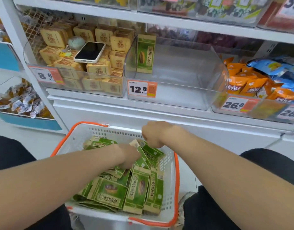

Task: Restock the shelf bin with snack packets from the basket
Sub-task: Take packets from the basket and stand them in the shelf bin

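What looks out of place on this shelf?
A smartphone lies screen-up on the tan packets in the left bin, beside a fluffy keychain; neither looks like stock. The middle bin holds just one green packet, upright against its left wall.

The left hand (128,156) and right hand (153,133) are bare, and so are both forearms (60,173). Black trousers (12,151) cover both legs. A grey trainer (185,202) with a pale sole shows on the right foot, partly hidden.
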Available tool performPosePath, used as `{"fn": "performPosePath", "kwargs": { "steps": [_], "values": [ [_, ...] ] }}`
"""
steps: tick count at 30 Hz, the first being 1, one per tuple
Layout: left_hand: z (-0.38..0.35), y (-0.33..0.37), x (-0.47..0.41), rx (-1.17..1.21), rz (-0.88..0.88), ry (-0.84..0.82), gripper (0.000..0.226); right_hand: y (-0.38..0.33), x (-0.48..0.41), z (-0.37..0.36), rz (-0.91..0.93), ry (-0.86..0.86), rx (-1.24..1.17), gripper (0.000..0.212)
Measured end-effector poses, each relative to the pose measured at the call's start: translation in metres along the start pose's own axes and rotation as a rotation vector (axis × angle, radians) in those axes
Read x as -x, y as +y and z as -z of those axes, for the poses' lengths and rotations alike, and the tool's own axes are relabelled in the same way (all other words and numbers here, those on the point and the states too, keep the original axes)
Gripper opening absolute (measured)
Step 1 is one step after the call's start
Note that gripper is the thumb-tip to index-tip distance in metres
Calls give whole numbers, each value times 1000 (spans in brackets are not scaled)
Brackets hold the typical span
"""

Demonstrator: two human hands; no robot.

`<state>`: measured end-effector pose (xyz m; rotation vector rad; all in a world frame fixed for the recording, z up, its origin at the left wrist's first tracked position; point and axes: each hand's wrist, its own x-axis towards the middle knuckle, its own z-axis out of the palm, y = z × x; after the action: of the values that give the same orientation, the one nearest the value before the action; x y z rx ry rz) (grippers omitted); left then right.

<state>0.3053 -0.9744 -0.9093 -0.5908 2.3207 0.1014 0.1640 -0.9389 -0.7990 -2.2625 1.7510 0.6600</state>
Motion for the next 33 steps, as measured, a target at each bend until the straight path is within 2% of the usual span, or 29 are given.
{"fn": "performPosePath", "kwargs": {
  "steps": [2, 4, 6, 8, 13, 15, 18, 20, 22, 25, 27, 29, 31, 32, 33],
  "values": [
    [-16, 13, -5, 8, -68, -17, 80, -7, -1, -17, 5, -87, 29, 25],
    [-26, 27, -7, -69, -141, 26, 101, -11, -3, -31, 31, -165, 67, 13],
    [-33, 40, -9, -139, -187, 51, 112, -12, -2, -38, 83, -186, 93, 10],
    [-38, 49, -13, -112, -177, -6, 117, -13, 0, -37, 112, -186, 107, 7],
    [-41, 61, -28, -4, -139, -34, 93, -13, -5, -42, 52, -185, 95, 8],
    [-36, 65, -27, 29, -100, -34, 82, -11, -4, -43, 41, -192, 83, 17],
    [-26, 60, -27, 158, -51, 27, 50, -10, 0, -41, 50, -204, 88, 30],
    [-25, 52, -31, 272, -48, 6, 29, -10, -1, -41, 51, -208, 92, 36],
    [-21, 45, -35, 336, -60, -40, 23, -8, -2, -42, 32, -224, 88, 34],
    [-11, 31, -35, 442, -55, 0, 14, -2, 1, -40, 2, -278, 81, 29],
    [-2, 19, -32, 603, -36, 98, 17, 3, 3, -37, -27, -324, 96, 34],
    [11, 3, -27, 730, 5, 255, 20, 11, 3, -32, -66, -344, 45, 19],
    [27, -11, -20, 853, 121, 453, 17, 24, -1, -31, -121, -354, -84, 61],
    [33, -18, -18, 952, 204, 550, 18, 32, -2, -29, -143, -329, -213, 75],
    [39, -23, -15, 1083, 285, 629, 19, 39, -4, -28, -156, -296, -373, 74]
  ]
}}
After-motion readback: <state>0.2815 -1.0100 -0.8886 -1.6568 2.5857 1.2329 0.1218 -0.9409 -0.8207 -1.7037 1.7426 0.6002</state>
